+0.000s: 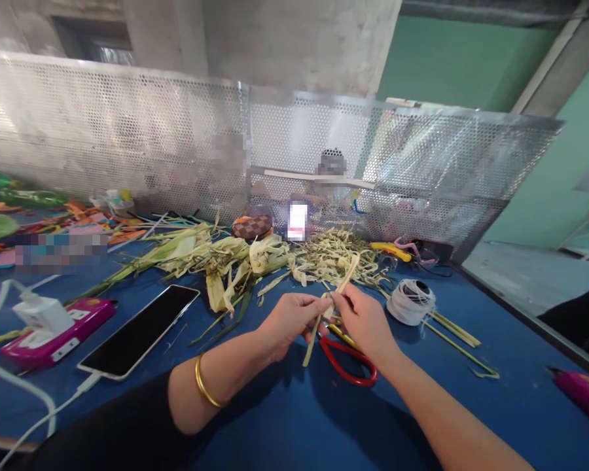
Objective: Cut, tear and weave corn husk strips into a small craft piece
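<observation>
Between my two hands is a pale strip of dried husk (347,273), its upper end pointing away from me and a narrow end hanging below. My left hand (290,320), with a gold bangle at the wrist, pinches it between thumb and finger. Opposite, my right hand (366,320) grips the same strip, fingertips meeting the left ones. Under the hands lie scissors with red handles (353,376), their blades mostly hidden. A heap of dried husks (230,258) and shredded husk bits (343,252) spreads just beyond.
A spool of white string (411,302) and loose stalks (456,330) lie to the right. Left are a charging phone (140,332) and a pink power strip (86,327). A lit phone (298,220) stands before the perforated metal screen (177,144). Another person's dark sleeve (579,320) shows far right.
</observation>
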A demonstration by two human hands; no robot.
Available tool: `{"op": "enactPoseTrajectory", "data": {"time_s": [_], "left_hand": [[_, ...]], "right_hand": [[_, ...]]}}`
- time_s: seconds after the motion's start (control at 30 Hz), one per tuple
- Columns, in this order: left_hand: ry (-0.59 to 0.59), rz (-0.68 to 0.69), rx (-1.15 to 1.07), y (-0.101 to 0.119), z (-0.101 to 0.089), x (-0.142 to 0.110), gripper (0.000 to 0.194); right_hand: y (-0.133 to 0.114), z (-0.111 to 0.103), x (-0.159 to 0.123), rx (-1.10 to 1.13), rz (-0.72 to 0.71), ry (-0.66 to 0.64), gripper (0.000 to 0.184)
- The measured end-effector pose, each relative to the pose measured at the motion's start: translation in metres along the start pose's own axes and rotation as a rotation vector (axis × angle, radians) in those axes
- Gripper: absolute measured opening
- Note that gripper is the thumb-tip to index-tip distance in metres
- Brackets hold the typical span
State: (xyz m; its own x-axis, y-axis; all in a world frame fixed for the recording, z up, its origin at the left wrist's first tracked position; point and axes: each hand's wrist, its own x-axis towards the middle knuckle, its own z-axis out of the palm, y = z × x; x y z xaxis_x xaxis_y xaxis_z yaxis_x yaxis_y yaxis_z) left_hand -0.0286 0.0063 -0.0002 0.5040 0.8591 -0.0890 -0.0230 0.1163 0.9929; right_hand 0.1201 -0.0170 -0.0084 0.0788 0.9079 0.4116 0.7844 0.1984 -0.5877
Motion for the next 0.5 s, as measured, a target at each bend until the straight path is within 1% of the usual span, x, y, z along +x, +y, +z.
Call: {"op": "enactPoseTrajectory", "data": {"time_s": [0.07, 0.17, 0.2, 0.27, 0.37, 0.4, 0.43, 0.5], "left_hand": [[0.017, -0.020, 0.032, 0.001, 0.000, -0.001, 0.023], [0.083, -0.037, 0.043, 0.002, -0.001, -0.002, 0.014], [0.114, -0.041, 0.019, 0.003, -0.002, -0.001, 0.013], [0.178, -0.051, -0.051, 0.003, -0.005, 0.002, 0.014], [0.261, -0.081, -0.142, 0.001, -0.011, 0.009, 0.016], [0.278, -0.091, -0.161, 0.001, -0.012, 0.011, 0.016], [0.287, -0.096, -0.178, 0.000, -0.013, 0.012, 0.017], [0.286, -0.086, -0.207, -0.001, -0.014, 0.014, 0.019]], "right_hand": [[-0.001, 0.001, -0.001, -0.031, -0.015, 0.025, 0.027], [-0.002, -0.002, -0.002, -0.072, -0.104, 0.031, 0.028], [-0.002, -0.005, -0.001, -0.092, -0.157, 0.030, 0.026], [-0.001, -0.012, 0.000, -0.175, -0.308, 0.031, 0.022], [0.000, -0.020, 0.004, -0.408, -0.577, 0.072, 0.020], [0.000, -0.021, 0.005, -0.482, -0.640, 0.092, 0.021], [-0.001, -0.021, 0.005, -0.540, -0.682, 0.118, 0.024], [-0.005, -0.018, 0.002, -0.600, -0.711, 0.158, 0.027]]}}
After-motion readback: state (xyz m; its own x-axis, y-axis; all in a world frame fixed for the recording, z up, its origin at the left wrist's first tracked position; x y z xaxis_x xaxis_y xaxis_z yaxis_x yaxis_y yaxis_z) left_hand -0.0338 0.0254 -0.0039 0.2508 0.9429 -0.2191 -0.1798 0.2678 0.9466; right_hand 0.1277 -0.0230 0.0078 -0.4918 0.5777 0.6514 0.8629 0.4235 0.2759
